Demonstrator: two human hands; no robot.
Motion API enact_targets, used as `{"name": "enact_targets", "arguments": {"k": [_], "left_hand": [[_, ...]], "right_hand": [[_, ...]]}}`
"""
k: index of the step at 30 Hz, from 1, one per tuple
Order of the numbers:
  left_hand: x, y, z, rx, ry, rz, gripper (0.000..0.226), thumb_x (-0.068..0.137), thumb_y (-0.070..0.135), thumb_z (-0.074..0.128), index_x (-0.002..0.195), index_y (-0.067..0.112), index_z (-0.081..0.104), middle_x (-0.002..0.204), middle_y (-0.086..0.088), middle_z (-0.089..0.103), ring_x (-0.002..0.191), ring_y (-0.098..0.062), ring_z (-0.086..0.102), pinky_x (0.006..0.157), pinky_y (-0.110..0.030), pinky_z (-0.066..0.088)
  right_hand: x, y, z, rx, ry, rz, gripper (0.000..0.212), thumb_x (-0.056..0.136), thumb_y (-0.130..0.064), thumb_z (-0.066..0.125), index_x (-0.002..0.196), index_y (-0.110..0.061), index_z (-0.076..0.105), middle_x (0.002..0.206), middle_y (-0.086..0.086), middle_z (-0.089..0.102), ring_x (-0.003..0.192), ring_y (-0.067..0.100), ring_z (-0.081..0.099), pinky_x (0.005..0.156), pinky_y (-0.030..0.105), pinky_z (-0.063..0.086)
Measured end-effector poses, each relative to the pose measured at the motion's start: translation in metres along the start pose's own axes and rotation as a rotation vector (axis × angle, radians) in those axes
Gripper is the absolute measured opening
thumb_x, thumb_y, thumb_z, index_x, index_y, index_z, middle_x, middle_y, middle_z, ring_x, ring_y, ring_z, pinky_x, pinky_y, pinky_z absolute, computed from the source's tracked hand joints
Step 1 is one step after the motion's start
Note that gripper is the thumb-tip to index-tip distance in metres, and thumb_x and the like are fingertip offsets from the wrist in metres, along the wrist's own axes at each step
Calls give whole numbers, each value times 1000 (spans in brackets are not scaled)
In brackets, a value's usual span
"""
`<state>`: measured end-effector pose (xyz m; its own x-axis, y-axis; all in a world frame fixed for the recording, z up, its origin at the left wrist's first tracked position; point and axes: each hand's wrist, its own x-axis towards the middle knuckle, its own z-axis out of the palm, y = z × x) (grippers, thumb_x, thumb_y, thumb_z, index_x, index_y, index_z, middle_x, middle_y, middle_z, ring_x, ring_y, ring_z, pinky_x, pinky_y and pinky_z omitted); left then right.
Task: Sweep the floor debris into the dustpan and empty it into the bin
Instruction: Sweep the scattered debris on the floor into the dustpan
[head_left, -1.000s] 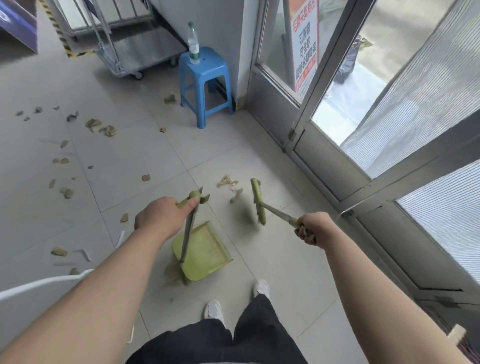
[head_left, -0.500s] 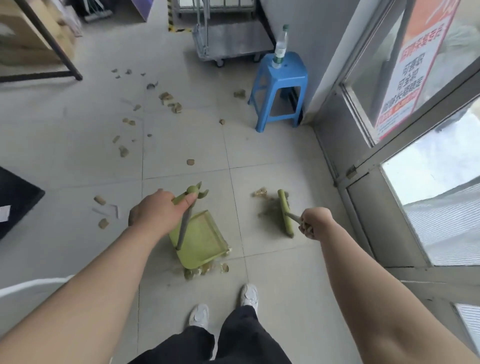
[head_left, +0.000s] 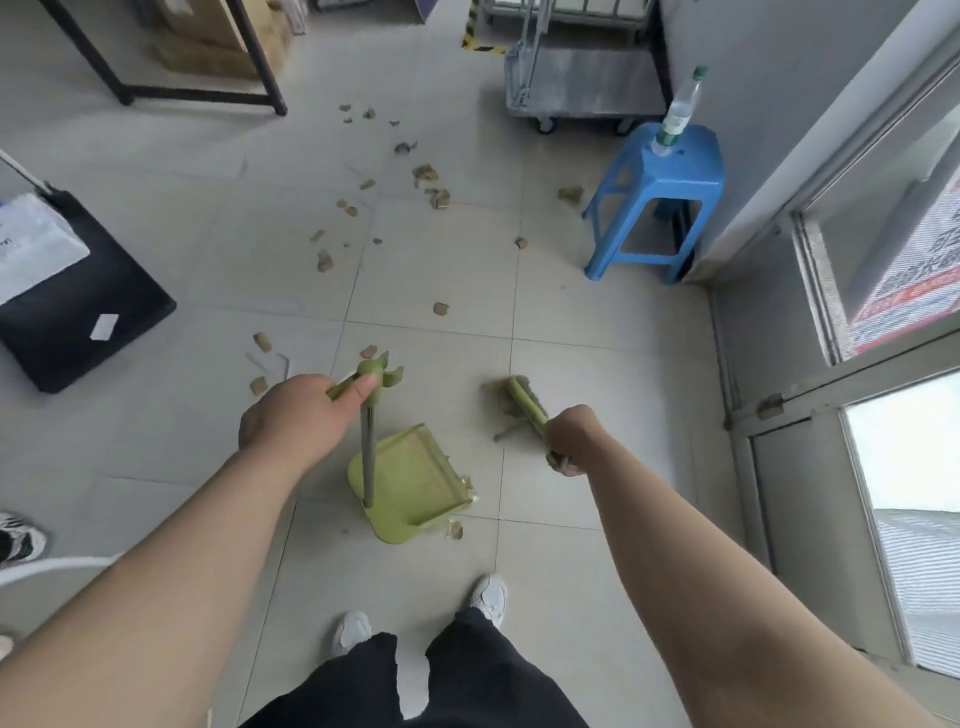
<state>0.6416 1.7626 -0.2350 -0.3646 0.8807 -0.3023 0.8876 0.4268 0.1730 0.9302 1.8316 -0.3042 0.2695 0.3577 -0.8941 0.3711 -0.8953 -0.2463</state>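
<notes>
My left hand (head_left: 296, 415) grips the green top of the upright dustpan handle (head_left: 370, 415). The green dustpan (head_left: 415, 483) rests on the tiled floor in front of my feet, with a few brown scraps (head_left: 456, 529) lying at its right lip. My right hand (head_left: 571, 441) grips the broom handle; the green broom head (head_left: 522, 400) touches the floor just right of the pan. Several brown debris pieces (head_left: 431, 192) are scattered across the tiles further ahead. No bin can be made out for certain.
A blue plastic stool (head_left: 670, 176) with a bottle (head_left: 680, 111) stands at the right by the glass door (head_left: 883, 270). A metal cart (head_left: 582, 78) is behind it. A black mat (head_left: 78, 306) lies left, a black table frame (head_left: 260, 78) far left.
The view has swung left, so the stool and door now sit further right. The broom head has drawn closer to the dustpan. Both hands keep their holds.
</notes>
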Motion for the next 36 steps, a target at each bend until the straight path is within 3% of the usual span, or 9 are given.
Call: {"name": "enact_targets", "arguments": {"k": [5, 8, 15, 21, 24, 27, 30, 32, 36], "left_hand": [[-7, -22, -6, -15, -13, -4, 72, 85, 80, 27, 65, 15, 53, 69, -3, 59, 67, -24, 55, 56, -30, 33], [-10, -43, -11, -36, -16, 16, 71, 86, 79, 28, 63, 16, 51, 69, -4, 58, 71, -26, 57, 58, -31, 34], [-27, -114, -23, -51, -31, 100, 73, 85, 79, 28, 70, 15, 57, 75, -2, 60, 81, -28, 58, 64, -33, 39], [-49, -188, -29, -47, -21, 133, 75, 85, 80, 27, 67, 13, 55, 71, -4, 61, 69, -25, 55, 56, -30, 33], [-57, -220, -31, -43, -37, 117, 76, 84, 80, 28, 72, 12, 57, 77, -4, 63, 70, -24, 55, 59, -31, 34], [-61, -248, -34, -25, -54, 84, 76, 86, 80, 28, 91, 13, 64, 95, -5, 66, 80, -26, 53, 67, -32, 38], [-65, -274, -34, 3, -74, 61, 77, 85, 81, 26, 84, 13, 62, 88, -6, 64, 80, -28, 57, 62, -32, 38], [-67, -288, -33, 3, -83, 37, 75, 84, 82, 26, 77, 14, 59, 80, -5, 62, 74, -27, 57, 56, -30, 34], [-71, -317, -30, -25, -88, -26, 73, 85, 80, 30, 69, 12, 53, 72, -5, 61, 64, -22, 55, 52, -29, 32]], "right_hand": [[-27, 2, 19, -249, -82, -70, 25, 88, 2, 30, 67, -11, 37, 60, 8, 40, 34, 14, 39, 34, 8, 20], [-43, 13, 23, -295, -58, -107, 23, 86, 3, 34, 66, -8, 40, 61, 11, 47, 37, 16, 38, 40, 17, 22], [-93, 76, 68, -7, 44, -39, 16, 92, -1, 38, 77, -5, 43, 64, 13, 48, 21, 12, 36, 32, 7, 23], [-123, 120, 118, 106, 46, 109, 28, 90, -4, 31, 64, -11, 37, 46, 6, 43, 16, 10, 30, 29, 5, 16], [-136, 138, 146, 237, 14, 98, 31, 89, 0, 27, 62, -11, 39, 55, 7, 40, 19, 11, 31, 28, 8, 18], [-151, 150, 179, 358, -8, 100, 29, 89, 1, 27, 68, -9, 43, 59, 5, 36, 20, 10, 31, 27, 10, 21], [-166, 151, 219, 463, -88, 115, 28, 92, -1, 31, 93, 0, 59, 64, 6, 47, 20, 9, 29, 27, 10, 23], [-174, 142, 242, 536, -157, 125, 29, 95, -8, 34, 103, -6, 62, 72, 5, 59, 20, 8, 27, 28, 8, 24], [-186, 113, 272, 640, -254, 126, 23, 86, 4, 40, 102, -8, 50, 61, 3, 37, 22, 9, 32, 26, 12, 29]]}}
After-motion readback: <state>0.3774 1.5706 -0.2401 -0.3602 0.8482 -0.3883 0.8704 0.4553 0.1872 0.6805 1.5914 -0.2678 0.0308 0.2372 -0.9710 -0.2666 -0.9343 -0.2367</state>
